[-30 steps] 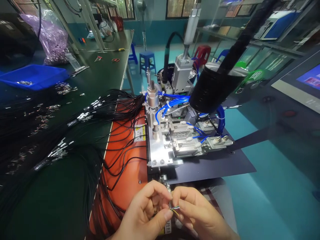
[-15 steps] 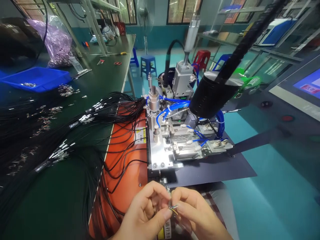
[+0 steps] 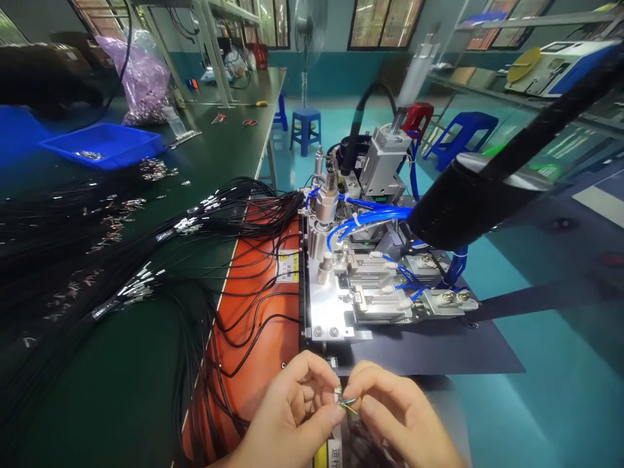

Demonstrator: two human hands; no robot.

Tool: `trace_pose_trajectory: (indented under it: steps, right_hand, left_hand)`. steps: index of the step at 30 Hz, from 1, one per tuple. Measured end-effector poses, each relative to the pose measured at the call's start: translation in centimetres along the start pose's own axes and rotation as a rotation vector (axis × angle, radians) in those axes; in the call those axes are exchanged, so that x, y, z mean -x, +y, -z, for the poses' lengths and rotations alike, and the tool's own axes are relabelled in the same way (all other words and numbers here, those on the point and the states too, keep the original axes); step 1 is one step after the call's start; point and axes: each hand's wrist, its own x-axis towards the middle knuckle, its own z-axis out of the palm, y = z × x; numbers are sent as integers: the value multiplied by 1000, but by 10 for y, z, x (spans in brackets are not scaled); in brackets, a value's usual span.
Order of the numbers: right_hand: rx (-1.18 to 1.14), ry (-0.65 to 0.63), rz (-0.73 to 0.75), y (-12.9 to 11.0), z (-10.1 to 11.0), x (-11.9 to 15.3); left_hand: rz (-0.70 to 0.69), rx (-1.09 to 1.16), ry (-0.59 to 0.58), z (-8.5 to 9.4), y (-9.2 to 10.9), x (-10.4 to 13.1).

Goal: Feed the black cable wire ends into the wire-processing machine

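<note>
Thin coloured wires, green and yellow, stick out between my two hands at the bottom centre. My left hand pinches them between thumb and forefinger, beside a small metallic piece. Close on the right, my right hand has its fingers bent around the wire ends, with its forefinger tip near them; whether it grips them is hard to see. Just beyond my hands stands a metal machine with cylinders and blue tubes.
Bundles of black cables with bared ends spread over the dark green table and orange base. A blue tray lies at the left. A black lamp-like cylinder hangs over the machine's right side.
The view has turned left, so the machine and table appear farther right. My right thumb has drawn back from the wires, and their ends show more clearly.
</note>
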Motion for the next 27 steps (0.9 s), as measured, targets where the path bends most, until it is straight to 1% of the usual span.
trace_pose_trajectory:
  steps: [2, 8, 13, 17, 23, 27]
  right_hand:
    - [-1, 20, -29, -2, -2, 1]
    - [59, 165, -51, -2, -14, 2]
    - [33, 247, -86, 1, -17, 4]
    - [3, 294, -115, 2, -20, 5]
    - [89, 352, -39, 3, -27, 7]
    - [159, 378, -14, 4, -30, 8]
  left_hand:
    - [-11, -39, 21, 1, -2, 0]
    - [-11, -183, 36, 4, -4, 0]
    - [8, -181, 82, 2, -7, 1]
    - [18, -204, 92, -1, -2, 2]
    - [46, -316, 141, -6, 11, 0]
    - [125, -262, 172, -7, 15, -3]
